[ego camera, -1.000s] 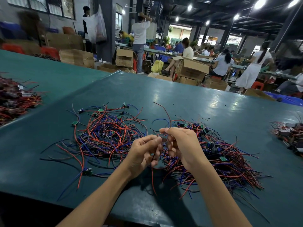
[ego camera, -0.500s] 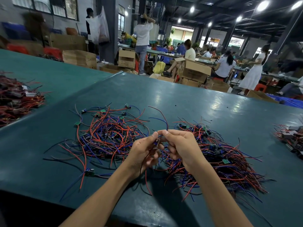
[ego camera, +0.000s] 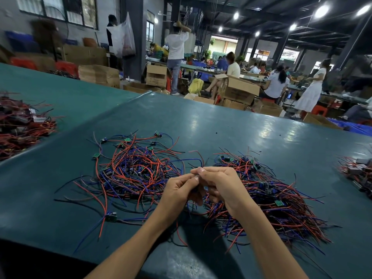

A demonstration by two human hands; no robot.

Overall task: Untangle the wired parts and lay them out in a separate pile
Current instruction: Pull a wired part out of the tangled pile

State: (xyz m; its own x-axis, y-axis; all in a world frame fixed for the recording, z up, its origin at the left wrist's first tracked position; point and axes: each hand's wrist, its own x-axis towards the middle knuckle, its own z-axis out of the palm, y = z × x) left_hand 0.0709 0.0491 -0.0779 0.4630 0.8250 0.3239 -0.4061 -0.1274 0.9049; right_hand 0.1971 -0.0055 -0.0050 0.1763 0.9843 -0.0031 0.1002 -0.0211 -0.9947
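Two heaps of small green circuit boards with red, blue and black wires lie on the teal table. The left heap is loose and spread out. The right heap is denser and tangled. My left hand and my right hand meet between the heaps, just above the table. Both pinch one wired part at the fingertips; its red and blue wires arc up behind my fingers and others hang below my palms. The part's board is hidden by my fingers.
Another dark red wire pile sits on the neighbouring table at far left. More wired parts lie at the right edge. One single board with wires lies near the front left. Cardboard boxes and people stand beyond the table.
Both hands have stayed together between the heaps, working the same part. The red wire that arched high above my fingers now sits lower and closer to them.
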